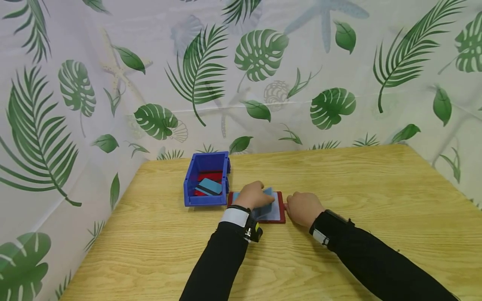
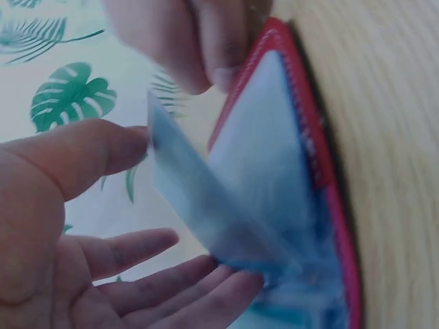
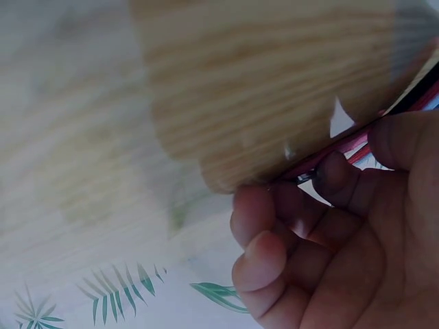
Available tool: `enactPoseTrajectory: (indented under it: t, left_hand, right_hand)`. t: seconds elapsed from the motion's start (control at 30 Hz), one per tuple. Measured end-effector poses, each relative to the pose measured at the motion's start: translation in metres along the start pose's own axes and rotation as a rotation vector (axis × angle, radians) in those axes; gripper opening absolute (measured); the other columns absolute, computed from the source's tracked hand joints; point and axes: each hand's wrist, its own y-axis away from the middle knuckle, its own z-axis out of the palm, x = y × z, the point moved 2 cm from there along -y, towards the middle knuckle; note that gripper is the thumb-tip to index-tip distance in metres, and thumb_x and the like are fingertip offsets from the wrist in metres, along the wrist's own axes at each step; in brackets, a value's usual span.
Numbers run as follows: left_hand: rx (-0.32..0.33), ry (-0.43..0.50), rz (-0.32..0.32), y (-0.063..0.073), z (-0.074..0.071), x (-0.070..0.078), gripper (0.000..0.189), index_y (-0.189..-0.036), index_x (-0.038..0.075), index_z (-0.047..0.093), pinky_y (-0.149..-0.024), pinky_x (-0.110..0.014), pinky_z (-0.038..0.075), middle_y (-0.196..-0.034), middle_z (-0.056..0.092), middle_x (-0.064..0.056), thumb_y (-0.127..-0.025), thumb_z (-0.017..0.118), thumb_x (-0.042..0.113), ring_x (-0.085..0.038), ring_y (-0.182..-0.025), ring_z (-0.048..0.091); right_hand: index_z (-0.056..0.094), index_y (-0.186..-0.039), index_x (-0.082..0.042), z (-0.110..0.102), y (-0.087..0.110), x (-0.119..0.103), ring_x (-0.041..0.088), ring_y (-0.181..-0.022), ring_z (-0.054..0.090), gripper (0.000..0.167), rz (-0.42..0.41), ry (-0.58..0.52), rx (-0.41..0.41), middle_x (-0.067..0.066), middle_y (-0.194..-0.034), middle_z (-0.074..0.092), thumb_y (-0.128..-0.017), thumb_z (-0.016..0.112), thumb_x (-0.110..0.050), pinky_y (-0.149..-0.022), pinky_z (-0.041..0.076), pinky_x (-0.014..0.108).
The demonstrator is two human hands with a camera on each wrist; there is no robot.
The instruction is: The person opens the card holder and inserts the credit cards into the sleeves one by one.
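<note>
The left hand (image 1: 253,196), its fingers spread, touches a tilted translucent plastic leaf (image 2: 202,195) of the red-edged card holder (image 1: 281,209), whose right edge the right hand (image 1: 304,207) pinches in curled fingers. The holder lies on the wood-grained desk (image 1: 376,200), which extends rightward, near a blue open-topped bin (image 1: 205,200) containing cards (image 1: 209,186).

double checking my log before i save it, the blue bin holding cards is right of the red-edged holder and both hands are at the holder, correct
Not quite: the head view shows the blue bin holding cards left of the red-edged holder, not right. The left hand and right hand are both at the holder.
</note>
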Motion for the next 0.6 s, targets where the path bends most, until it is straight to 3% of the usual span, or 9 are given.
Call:
enactPoseTrajectory:
  t: [0.13,0.27,0.43,0.53,0.6]
  left_hand:
    - [-0.052,0.050,-0.005,0.003,-0.010,-0.004,0.052,-0.140,0.002,0.049,-0.078,-0.036,0.052,-0.131,0.058,-0.015,-0.096,0.062,0.027,-0.025,-0.095,0.065]
    - [-0.053,0.119,-0.013,0.006,-0.021,-0.008,0.052,-0.143,0.002,0.045,-0.071,-0.037,0.054,-0.127,0.060,-0.017,-0.097,0.061,0.019,-0.022,-0.074,0.065]
    - [-0.041,0.196,-0.032,0.009,-0.030,-0.018,0.054,-0.146,0.001,0.038,-0.068,-0.037,0.055,-0.103,0.066,-0.016,-0.096,0.059,0.009,-0.018,-0.062,0.062]
    - [-0.006,0.161,-0.046,0.008,-0.033,-0.027,0.054,-0.146,0.002,0.039,-0.055,-0.032,0.050,-0.078,0.065,-0.011,-0.094,0.055,0.000,-0.016,-0.052,0.056]
    - [0.027,0.108,-0.050,0.006,-0.034,-0.033,0.056,-0.146,0.004,0.041,-0.048,-0.028,0.041,-0.078,0.064,-0.010,-0.091,0.052,-0.006,-0.014,-0.046,0.047]
  right_hand:
    - [0.059,-0.074,-0.002,0.001,-0.002,0.000,0.025,-0.060,0.059,0.030,0.009,-0.001,-0.015,0.010,-0.064,0.055,-0.097,0.057,-0.021,-0.054,0.052,0.040]
    - [0.060,-0.074,-0.002,0.001,-0.002,0.000,0.024,-0.059,0.058,0.032,0.010,0.004,-0.037,0.010,-0.064,0.055,-0.098,0.057,-0.022,-0.054,0.053,0.040]
    - [0.062,-0.076,0.000,0.001,-0.003,-0.001,0.022,-0.060,0.057,0.032,0.005,0.023,-0.071,0.010,-0.065,0.056,-0.099,0.055,-0.023,-0.056,0.054,0.039]
    - [0.062,-0.077,0.000,0.000,-0.003,-0.001,0.022,-0.061,0.057,0.033,-0.002,0.035,-0.083,0.010,-0.066,0.056,-0.099,0.055,-0.023,-0.057,0.054,0.039]
    - [0.062,-0.077,0.000,0.000,-0.002,-0.001,0.022,-0.061,0.057,0.033,-0.004,0.030,-0.080,0.010,-0.066,0.056,-0.099,0.055,-0.023,-0.058,0.054,0.039]
